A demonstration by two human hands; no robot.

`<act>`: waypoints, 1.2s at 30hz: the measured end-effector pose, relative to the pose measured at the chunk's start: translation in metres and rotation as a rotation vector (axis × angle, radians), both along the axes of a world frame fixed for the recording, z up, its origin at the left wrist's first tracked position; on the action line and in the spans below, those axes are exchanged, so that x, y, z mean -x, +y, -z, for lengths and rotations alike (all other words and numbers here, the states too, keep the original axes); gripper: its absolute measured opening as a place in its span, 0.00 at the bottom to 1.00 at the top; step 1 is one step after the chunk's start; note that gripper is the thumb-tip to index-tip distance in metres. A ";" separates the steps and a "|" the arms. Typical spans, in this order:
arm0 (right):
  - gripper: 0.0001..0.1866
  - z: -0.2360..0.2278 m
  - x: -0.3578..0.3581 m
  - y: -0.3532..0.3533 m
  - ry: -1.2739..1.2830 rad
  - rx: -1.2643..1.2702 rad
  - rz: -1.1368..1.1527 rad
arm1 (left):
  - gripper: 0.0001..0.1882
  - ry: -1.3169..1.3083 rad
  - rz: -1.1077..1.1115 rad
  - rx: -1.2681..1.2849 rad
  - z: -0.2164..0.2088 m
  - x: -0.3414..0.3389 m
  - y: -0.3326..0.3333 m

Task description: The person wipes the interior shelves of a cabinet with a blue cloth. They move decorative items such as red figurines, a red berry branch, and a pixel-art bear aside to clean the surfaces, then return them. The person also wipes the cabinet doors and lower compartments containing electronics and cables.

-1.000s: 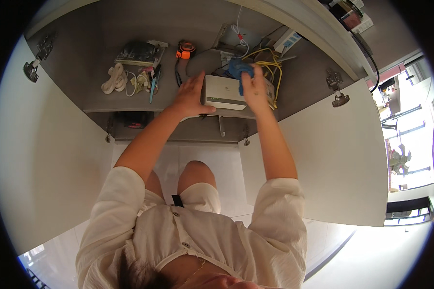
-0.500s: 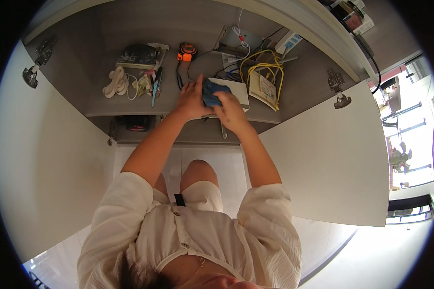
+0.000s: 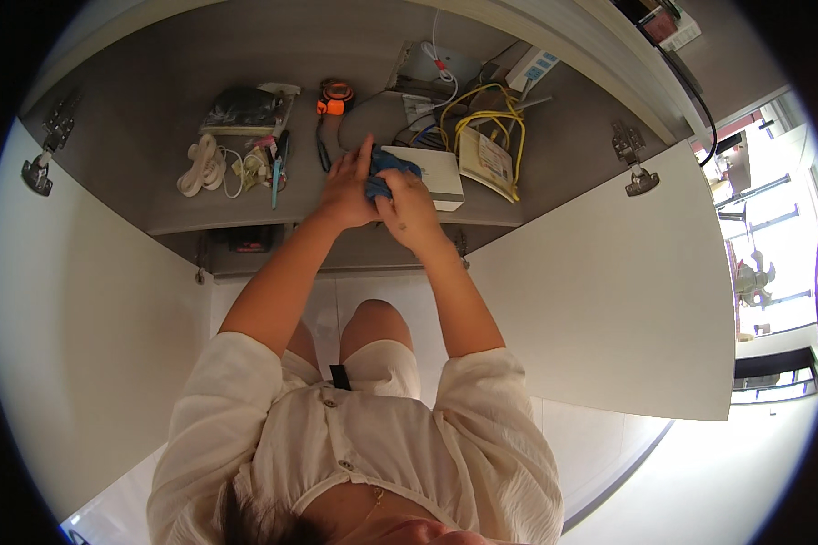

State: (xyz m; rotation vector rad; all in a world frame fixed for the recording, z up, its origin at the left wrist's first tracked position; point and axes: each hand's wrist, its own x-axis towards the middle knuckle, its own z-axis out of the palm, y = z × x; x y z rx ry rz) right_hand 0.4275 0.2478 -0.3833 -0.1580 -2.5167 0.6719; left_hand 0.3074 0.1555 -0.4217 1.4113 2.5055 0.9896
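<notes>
Top: a loose cream-white blouse with small buttons down the front, filling the lower middle of the frame.
Sleeves: wide and short, ending above the elbows; forearms bare.
Shorts: pale cream shorts at frame centre, a small dark tag at the waist.
Neck: a thin chain.

Bright right-side daylight, glare; fisheye-bent edges, sharp.

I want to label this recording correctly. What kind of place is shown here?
Probably a home or small office: an open white-doored cabinet used as a network and utility cupboard. Its shelf holds a white box device, yellow cables and a tape measure.
</notes>
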 end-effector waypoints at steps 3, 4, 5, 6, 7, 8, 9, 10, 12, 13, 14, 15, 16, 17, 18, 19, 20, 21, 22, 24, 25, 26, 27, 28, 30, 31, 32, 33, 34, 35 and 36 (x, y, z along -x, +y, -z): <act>0.18 -0.002 -0.001 0.019 -0.027 -0.072 -0.035 | 0.68 0.044 0.009 0.055 -0.004 -0.004 0.002; 0.18 -0.003 0.001 0.026 -0.033 -0.090 0.041 | 0.68 0.039 0.015 0.066 -0.005 -0.005 0.003; 0.18 -0.004 0.005 0.035 -0.037 -0.110 0.120 | 0.67 0.036 0.022 0.077 -0.007 -0.006 0.003; 0.19 -0.004 0.007 0.043 -0.041 -0.129 0.199 | 0.67 0.033 0.029 0.087 -0.009 -0.006 0.004; 0.19 -0.002 0.008 0.049 -0.037 -0.116 0.294 | 0.67 0.030 0.050 0.089 -0.009 -0.007 0.005; 0.19 -0.002 0.010 0.051 -0.032 -0.100 0.382 | 0.66 0.028 0.062 0.092 -0.010 -0.006 0.004; 0.19 -0.003 0.011 0.053 -0.025 -0.084 0.471 | 0.66 0.026 0.076 0.096 -0.010 -0.006 0.004; 0.17 0.002 0.009 0.048 0.017 0.000 0.487 | 0.66 0.028 0.058 0.090 -0.011 -0.007 0.005; 0.18 0.005 0.007 0.027 -0.014 -0.063 0.395 | 0.66 0.035 0.023 0.090 -0.015 -0.010 0.002; 0.18 0.006 0.006 0.017 -0.028 -0.095 0.349 | 0.66 0.047 0.024 0.032 -0.010 -0.008 0.002; 0.18 0.006 0.002 0.006 -0.036 -0.077 0.301 | 0.66 0.057 0.027 -0.027 -0.007 -0.006 0.001; 0.18 0.003 -0.002 0.002 -0.017 -0.009 0.218 | 0.66 0.066 0.030 -0.086 -0.003 -0.005 0.001; 0.17 0.001 -0.005 0.000 0.003 0.058 0.134 | 0.66 0.061 0.034 -0.085 0.001 -0.005 0.001; 0.17 -0.001 -0.007 0.000 0.025 0.125 0.054 | 0.66 0.058 0.042 -0.086 -0.006 -0.006 -0.001; 0.16 -0.003 -0.011 0.007 0.026 0.295 0.085 | 0.66 0.056 0.049 -0.087 -0.010 -0.007 -0.002; 0.17 -0.003 -0.014 0.016 0.179 0.307 0.156 | 0.65 0.036 0.048 -0.081 -0.011 -0.008 -0.002; 0.18 -0.004 -0.014 0.027 0.334 0.315 0.226 | 0.65 0.019 0.048 -0.075 -0.013 -0.009 -0.001; 0.19 -0.009 -0.014 0.036 0.485 0.326 0.290 | 0.65 -0.001 0.041 -0.067 -0.014 -0.009 -0.001; 0.19 -0.014 -0.012 0.048 0.578 0.322 0.384 | 0.64 -0.008 0.037 -0.060 -0.015 -0.009 -0.002; 0.18 -0.022 -0.011 0.077 0.614 0.232 0.459 | 0.64 -0.024 0.044 -0.041 -0.015 -0.010 -0.002; 0.18 -0.018 -0.011 0.099 0.558 0.145 0.433 | 0.63 -0.023 0.049 -0.033 -0.016 -0.011 -0.002; 0.18 -0.012 -0.014 0.116 0.501 0.058 0.406 | 0.63 -0.022 0.055 -0.027 -0.017 -0.011 -0.001; 0.18 -0.003 -0.020 0.127 0.355 -0.020 0.361 | 0.62 -0.020 0.059 -0.021 -0.018 -0.010 0.000; 0.19 0.007 -0.026 0.137 0.210 -0.096 0.314 | 0.62 -0.017 0.057 -0.013 -0.018 -0.010 0.000; 0.21 0.009 -0.037 0.147 0.005 -0.157 0.351 | 0.61 -0.013 0.040 0.000 -0.018 -0.008 -0.001; 0.21 0.012 -0.039 0.152 0.043 -0.120 0.474 | 0.61 -0.009 0.036 0.009 -0.018 -0.007 -0.002; 0.22 0.019 -0.044 0.161 0.081 -0.086 0.604 | 0.61 -0.006 0.041 0.014 -0.018 -0.008 0.000; 0.22 0.022 -0.048 0.166 0.118 -0.048 0.730 | 0.61 -0.004 0.040 0.022 -0.017 -0.008 -0.001; 0.22 0.021 -0.053 0.174 0.051 -0.035 0.834 | 0.60 -0.004 0.042 0.021 -0.016 -0.008 -0.001; 0.21 0.024 -0.055 0.178 0.048 -0.051 0.871 | 0.60 -0.005 0.044 0.022 -0.016 -0.008 0.000; 0.21 0.029 -0.055 0.181 0.046 -0.068 0.909 | 0.60 -0.006 0.047 0.023 -0.017 -0.008 0.001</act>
